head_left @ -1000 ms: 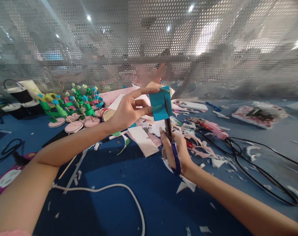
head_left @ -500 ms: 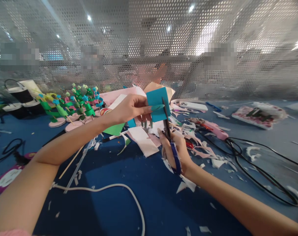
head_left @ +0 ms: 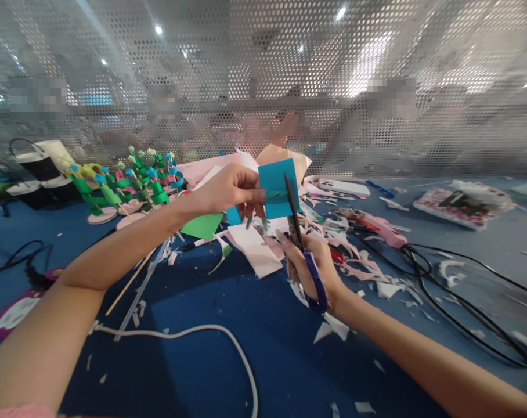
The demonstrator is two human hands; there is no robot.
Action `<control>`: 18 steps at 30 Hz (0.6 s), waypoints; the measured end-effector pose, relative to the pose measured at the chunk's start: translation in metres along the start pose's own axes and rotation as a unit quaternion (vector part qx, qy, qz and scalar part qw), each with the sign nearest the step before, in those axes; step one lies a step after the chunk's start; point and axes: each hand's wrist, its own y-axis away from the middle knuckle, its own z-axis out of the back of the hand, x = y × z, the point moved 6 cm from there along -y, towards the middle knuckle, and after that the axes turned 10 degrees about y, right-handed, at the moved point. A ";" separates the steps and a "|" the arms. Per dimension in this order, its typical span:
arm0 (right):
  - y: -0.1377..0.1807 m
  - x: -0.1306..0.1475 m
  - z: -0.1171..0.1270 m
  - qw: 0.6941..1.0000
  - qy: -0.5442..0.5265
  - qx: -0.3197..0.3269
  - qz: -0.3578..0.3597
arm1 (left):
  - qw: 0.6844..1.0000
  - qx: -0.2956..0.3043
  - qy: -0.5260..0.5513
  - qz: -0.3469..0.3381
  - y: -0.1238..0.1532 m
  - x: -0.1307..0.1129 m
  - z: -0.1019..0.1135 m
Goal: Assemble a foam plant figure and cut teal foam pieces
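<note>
A blue piece of paper (head_left: 274, 175) is pinched in my left hand (head_left: 239, 191), held up above the table. My right hand (head_left: 313, 261) grips a pair of scissors (head_left: 317, 284) with dark blades and blue handles. The blades point up and lie against the right part of the blue paper. How far they have cut into it I cannot tell. Below my hands lie a white strip of paper (head_left: 255, 251), a green sheet (head_left: 202, 225) and another bit of blue paper (head_left: 234, 216).
Paper flowers on round bases (head_left: 135, 186) stand at the left. Paper scraps (head_left: 363, 268), a pink glue gun (head_left: 387, 232) with a black cord (head_left: 459, 310) and a white phone (head_left: 344, 187) lie to the right. A white cable (head_left: 194, 331) curves in front; a perforated screen (head_left: 263, 69) rises behind.
The scissors and my right hand have shifted very slightly, with the handles a little lower and further right. My left hand still holds the blue paper in nearly the same place.
</note>
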 end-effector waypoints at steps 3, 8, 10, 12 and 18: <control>0.001 0.002 0.001 1.000 0.001 0.000 0.009 | 1.000 0.014 0.005 0.010 0.000 0.002 -0.004; 0.001 0.004 0.003 0.999 0.020 -0.001 0.025 | 1.000 0.019 0.010 0.017 0.001 0.002 -0.007; 0.000 0.003 0.003 0.999 0.025 -0.003 0.027 | 0.999 0.021 0.009 0.026 0.002 0.002 -0.008; 0.000 0.003 0.003 0.999 0.023 -0.001 0.030 | 0.999 0.028 0.011 0.031 0.002 0.002 -0.011; 0.000 0.005 0.002 0.999 0.016 0.009 0.038 | 0.998 0.029 0.017 0.045 0.002 0.002 -0.017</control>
